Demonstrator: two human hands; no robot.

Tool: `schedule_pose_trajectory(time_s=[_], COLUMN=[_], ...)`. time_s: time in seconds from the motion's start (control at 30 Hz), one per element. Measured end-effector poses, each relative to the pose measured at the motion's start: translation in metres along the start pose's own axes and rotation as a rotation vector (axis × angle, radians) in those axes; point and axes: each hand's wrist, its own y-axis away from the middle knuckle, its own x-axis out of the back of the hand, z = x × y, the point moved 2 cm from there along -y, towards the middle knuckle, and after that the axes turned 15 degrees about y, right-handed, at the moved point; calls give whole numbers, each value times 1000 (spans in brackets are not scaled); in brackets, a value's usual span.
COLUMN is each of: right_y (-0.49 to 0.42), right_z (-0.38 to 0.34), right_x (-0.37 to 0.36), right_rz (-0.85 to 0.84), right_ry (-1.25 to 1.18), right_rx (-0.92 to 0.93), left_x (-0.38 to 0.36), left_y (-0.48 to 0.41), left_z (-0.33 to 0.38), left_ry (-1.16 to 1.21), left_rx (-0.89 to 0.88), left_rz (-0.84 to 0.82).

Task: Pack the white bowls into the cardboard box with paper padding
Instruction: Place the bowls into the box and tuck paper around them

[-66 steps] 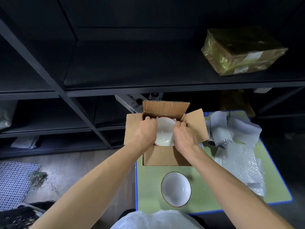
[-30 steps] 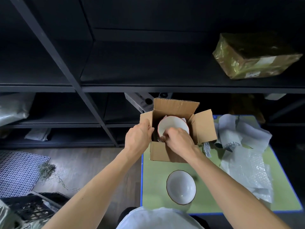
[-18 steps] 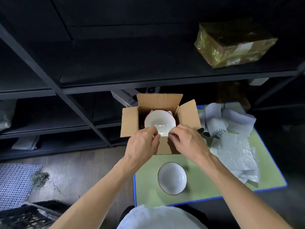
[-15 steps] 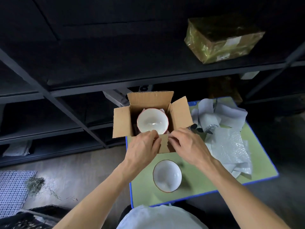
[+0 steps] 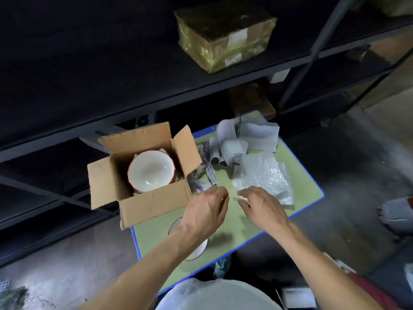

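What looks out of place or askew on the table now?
The cardboard box stands askew at the table's left edge, and its near corner seems to hang over that edge. The white bowl inside looks slightly tilted. Nothing visible is spilled or broken.

We see a desk [image 5: 152,231] with a light green top and blue edging, standing on a grey concrete floor [image 5: 67,253]. A crumpled sheet of clear bubble wrap [image 5: 261,173] lies on the desk's right part. Behind the desk stands black metal shelving [image 5: 111,86]. On its upper shelf sits a rectangular parcel wrapped in shiny yellowish tape [image 5: 225,34], with white labels on it. A dark brown parcel [image 5: 250,97] sits on the shelf below, and a small white tag [image 5: 278,75] hangs on the shelf edge between them. A white and red object [image 5: 397,213] lies on the floor at the far right; we can't tell what it is.
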Motion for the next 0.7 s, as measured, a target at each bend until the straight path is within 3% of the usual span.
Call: schedule_pose_trajectory(time_s=[0.17,0.5,0.7], right_y=[0,-31,-46], right_z=[52,116,138], right_x=[-9,-11,-22], right_rz=[-83,-117,-194], right_ry=[4,89,41], right_rx=[-145,-268,-328], left_x=[-37,-85,-107], left_y=[-41,-107,-127], left_z=[3,-15,-18], left_ry=[-101,-284,-215], left_rx=[93,332,430], left_rz=[-118,-249,-311])
